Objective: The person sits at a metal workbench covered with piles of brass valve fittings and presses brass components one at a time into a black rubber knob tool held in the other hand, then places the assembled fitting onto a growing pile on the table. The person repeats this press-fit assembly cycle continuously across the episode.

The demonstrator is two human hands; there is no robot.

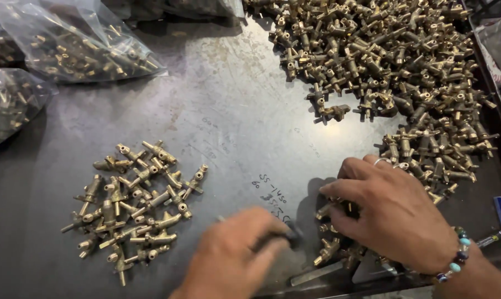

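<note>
Head view: right hand (397, 213) pinches one brass valve fitting (332, 209) near the metal worktable (234, 122)'s near edge, left hand (234, 257) clenched on a dark tool (283, 237) beside it; best to seat the fitting steady before applying the tool, finished group (134, 205) kept apart at left.

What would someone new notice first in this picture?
First the big heap of brass fittings spreading across the top right of the dark metal table, then the smaller pile at lower left. At the bottom edge the right hand, with a ring and a bead bracelet, picks at a few fittings, while the left hand grips a dark tool. Clear bags of fittings lie top left.
</note>
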